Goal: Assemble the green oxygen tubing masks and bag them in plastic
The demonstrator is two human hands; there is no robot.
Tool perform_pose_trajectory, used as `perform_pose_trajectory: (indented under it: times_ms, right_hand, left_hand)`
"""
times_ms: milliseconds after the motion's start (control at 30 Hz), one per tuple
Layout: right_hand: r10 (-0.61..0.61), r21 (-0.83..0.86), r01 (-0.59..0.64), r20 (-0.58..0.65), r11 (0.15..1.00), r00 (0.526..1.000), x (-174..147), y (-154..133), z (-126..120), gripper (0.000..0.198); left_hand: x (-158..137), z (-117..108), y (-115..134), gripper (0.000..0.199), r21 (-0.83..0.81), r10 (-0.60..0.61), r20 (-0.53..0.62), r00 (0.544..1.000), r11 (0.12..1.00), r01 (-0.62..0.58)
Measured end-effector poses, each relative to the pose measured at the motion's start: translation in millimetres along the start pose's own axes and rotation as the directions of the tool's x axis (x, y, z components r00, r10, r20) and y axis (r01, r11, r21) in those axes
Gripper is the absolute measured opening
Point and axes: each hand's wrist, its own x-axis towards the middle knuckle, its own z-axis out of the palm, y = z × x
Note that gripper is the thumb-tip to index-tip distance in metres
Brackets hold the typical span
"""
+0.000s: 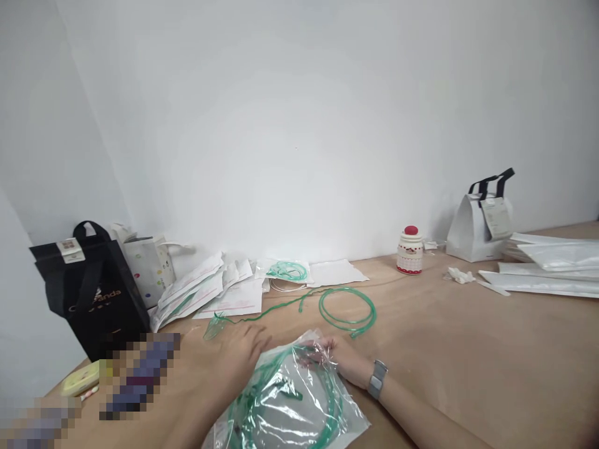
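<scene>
A clear plastic bag [292, 430] with coiled green tubing [334, 405] inside lies at the front edge of the table, close to me. My right hand [334, 355], with a grey watch on the wrist, grips the bag's upper edge; some of its fingers are behind or under the shiny film. At the bag's upper left is my left hand [246, 349], fingers extended and slightly apart, with nothing seen in them. Beyond both hands, a loose loop of green tubing [349, 327] rests on the table, and its line runs left to a clear green-tinted mask [215, 325].
White paper pouches [201, 290] and bagged green tubing [287, 270] lie along the wall. A black bag [103, 299] stands left, a red-and-white jar [410, 252] and white bag [475, 227] right. Flat white packs [552, 277] are stacked far right. A yellow case [82, 377] sits left.
</scene>
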Motion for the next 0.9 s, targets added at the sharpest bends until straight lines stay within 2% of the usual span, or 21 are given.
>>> perform_pose_trajectory:
  times_ms: [67,167,267,433,700,800,900]
  right_hand:
    - [-0.023,-0.022,0.023,-0.013,1.0,1.0,-1,-2,3,0.037]
    - [-0.044,-0.056,0.042,-0.037,0.998,0.998,-2,-5,7,0.037]
    - [-0.062,-0.076,0.058,-0.051,0.995,0.997,-4,-7,10,0.037]
    - [-0.073,-0.113,0.07,-0.026,0.991,0.997,-8,-12,12,0.033]
    - [-0.032,-0.127,0.039,0.059,0.991,0.998,-15,-20,14,0.039]
    - [-0.098,-0.138,0.086,-0.083,0.987,0.992,-10,-27,-3,0.038]
    - [-0.194,-0.11,0.17,-0.272,0.979,0.943,-7,-33,-22,0.041]
  left_hand:
    - [11,7,-2,0.019,0.054,-0.013,0.119,0.993,0.999,0.007]
    - [18,11,-6,0.037,0.086,-0.049,0.238,0.97,0.996,0.029]
    - [14,8,-8,0.04,0.085,-0.075,0.301,0.951,0.995,0.052]
    - [10,10,-9,0.033,0.084,-0.101,0.353,0.93,0.994,0.076]
    - [12,28,-12,0.021,0.076,-0.018,0.263,0.965,0.997,-0.002]
    - [18,20,-16,0.018,0.057,0.002,0.17,0.985,0.998,-0.012]
    - [27,7,-24,0.019,0.012,0.007,-0.002,1.0,1.0,-0.007]
